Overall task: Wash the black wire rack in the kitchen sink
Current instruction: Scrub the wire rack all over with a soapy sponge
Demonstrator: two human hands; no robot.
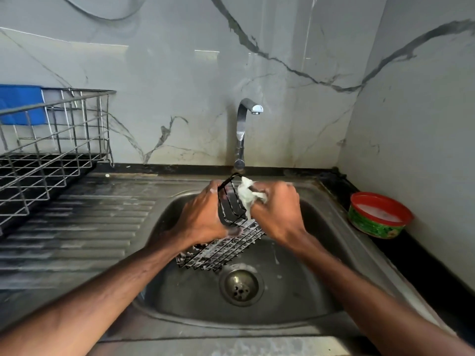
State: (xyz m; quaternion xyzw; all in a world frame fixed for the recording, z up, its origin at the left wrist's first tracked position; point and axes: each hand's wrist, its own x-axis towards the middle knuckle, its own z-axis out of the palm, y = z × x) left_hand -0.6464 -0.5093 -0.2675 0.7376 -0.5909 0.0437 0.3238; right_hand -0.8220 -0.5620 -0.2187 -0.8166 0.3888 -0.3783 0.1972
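Forearms reach over the sink [321,291]; left hand [203,214] has a closed grip on the black wire rack [226,242], tilting it above the drain so suds run off. Right hand [277,209] is clenched around a soapy white cloth [248,195], pressing it against the rack's upper wires, presumably scrubbing

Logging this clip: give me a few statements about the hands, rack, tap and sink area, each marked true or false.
1. The left hand holds the black wire rack over the sink. True.
2. The right hand is empty. False: it grips a white cloth against the rack.
3. Water pours from the tap. False: no stream shows.
4. A red-rimmed green tub sits on the counter to the right of the sink. True.
5. The rack has suds on it. True.
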